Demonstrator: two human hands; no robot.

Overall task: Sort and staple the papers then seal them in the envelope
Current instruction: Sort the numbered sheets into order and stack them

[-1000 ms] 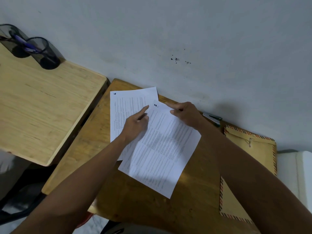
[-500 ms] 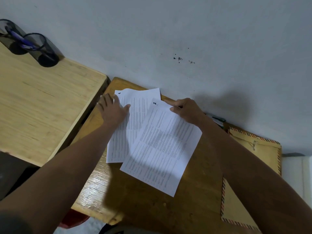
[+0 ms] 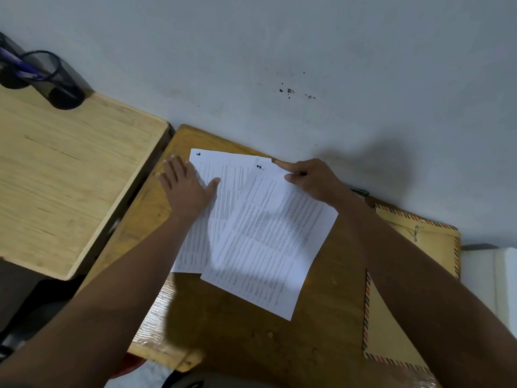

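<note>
Two printed white sheets lie overlapped on the brown desk [image 3: 251, 345]. The top sheet [image 3: 268, 242] is tilted to the right; the lower sheet [image 3: 223, 175] shows at the left beneath it. My left hand [image 3: 184, 189] rests flat with straight fingers on the lower sheet's left edge. My right hand [image 3: 310, 177] pinches the top sheet's upper corner, index finger stretched along its edge. A brown envelope [image 3: 391, 340] with a striped border lies at the right, partly under my right arm. Only the tip of the stapler [image 3: 359, 191] peeks out behind my right wrist.
A lighter wooden desk [image 3: 70, 177] stands at the left, with a gap between the two desks. Black mesh pen holders [image 3: 42, 77] with pens sit at its far corner. A grey wall runs behind. Something white [image 3: 492, 275] sits at the far right.
My left hand has left the middle of the papers and moved to the lower sheet's left edge, fingers spread flat. The right hand has stayed at the top sheet's corner.
</note>
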